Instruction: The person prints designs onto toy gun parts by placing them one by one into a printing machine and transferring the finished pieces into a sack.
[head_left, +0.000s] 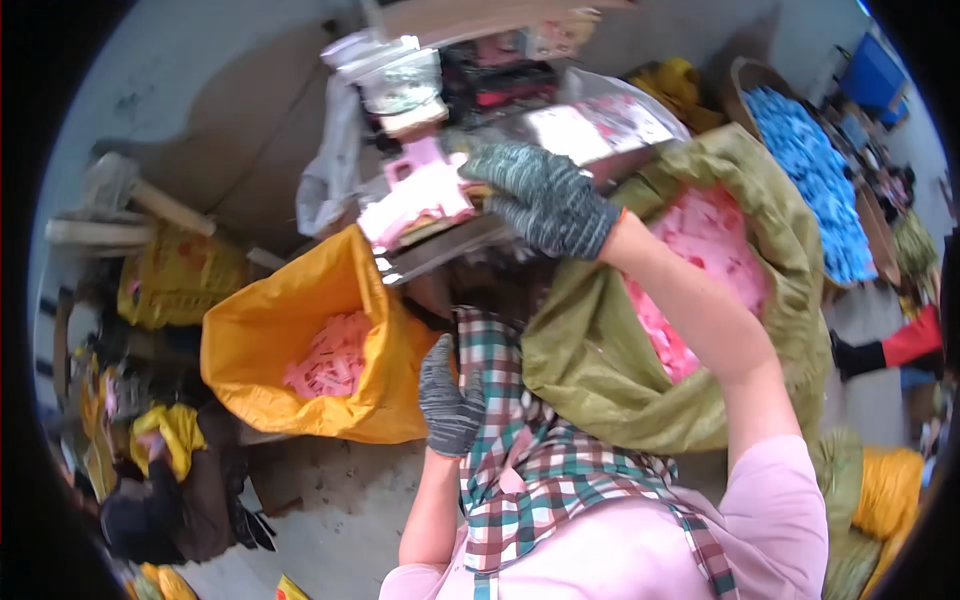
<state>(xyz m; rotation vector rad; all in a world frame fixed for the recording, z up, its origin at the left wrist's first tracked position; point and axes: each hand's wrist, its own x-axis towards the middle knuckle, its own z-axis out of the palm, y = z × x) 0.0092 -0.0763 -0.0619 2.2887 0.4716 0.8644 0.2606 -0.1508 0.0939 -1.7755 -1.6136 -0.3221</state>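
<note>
The fingers of the right hand point(545, 198), covered by a dark knitted glove flecked with grey, are seen curled together over the edge of a stack of flat pink plastic pieces point(420, 195), which is pressed onto a metal machine bed point(450, 248). Whether the pieces are actually pinched cannot be told, since the fingertips are hidden beneath the glove's back. The left hand point(450, 392), gloved likewise, is held below the machine bed, its fingers bent loosely and laid against a checked apron point(520, 460) of green, red and white cloth; nothing is gripped by it.

Left of the machine bed, a crumpled yellow plastic sack point(260, 350) is stood open, with more pink pieces point(330, 360) heaped inside. Right of the bed, a coarse olive woven sack point(600, 370) is filled with pink pieces of the same kind. Further right, a round basket point(750, 80) of blue pieces point(810, 170) is partly cut off by the dark rim. Above the bed, clear bags and boxes are blurred and cannot be made out.
</note>
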